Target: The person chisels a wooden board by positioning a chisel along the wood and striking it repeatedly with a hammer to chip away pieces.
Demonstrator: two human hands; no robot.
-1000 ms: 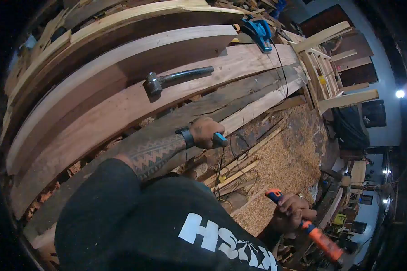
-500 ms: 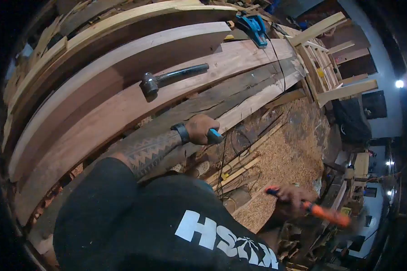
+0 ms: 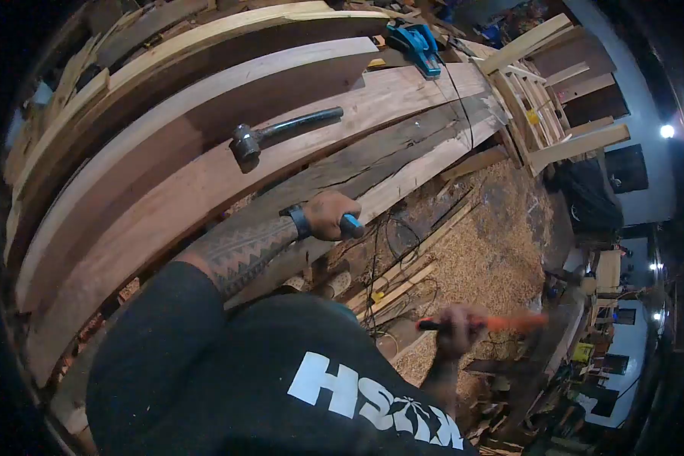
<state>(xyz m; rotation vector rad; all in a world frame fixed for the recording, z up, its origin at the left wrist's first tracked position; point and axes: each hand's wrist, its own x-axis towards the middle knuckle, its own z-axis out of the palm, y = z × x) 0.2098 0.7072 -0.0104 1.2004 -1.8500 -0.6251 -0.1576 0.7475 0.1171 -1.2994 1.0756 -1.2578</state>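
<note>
Near the middle, my left hand [image 3: 329, 215] is wrapped round a blue-ended handle [image 3: 351, 226]; the rest of that tool is hidden. This hand is over the rough plank [image 3: 372, 165], near its lower edge. Lower right, my right hand [image 3: 457, 330] grips an orange and dark tool [image 3: 509, 322], blurred by motion, held roughly level above the shavings. What its far end is cannot be made out. A black hammer [image 3: 245, 142] lies on the smooth reddish board [image 3: 205, 176], its handle pointing right.
Long curved boards [image 3: 197, 99] stand at the upper left. A blue power tool [image 3: 416, 47] with a black cord rests at the boards' far end, beside a pale wooden frame [image 3: 524, 106]. Wood shavings [image 3: 494, 243], cords and thin sticks [image 3: 403, 289] cover the floor.
My right hand has moved left and up, swinging the orange tool from a downward slant to nearly level. My left hand keeps its grip; the view has shifted slightly.
</note>
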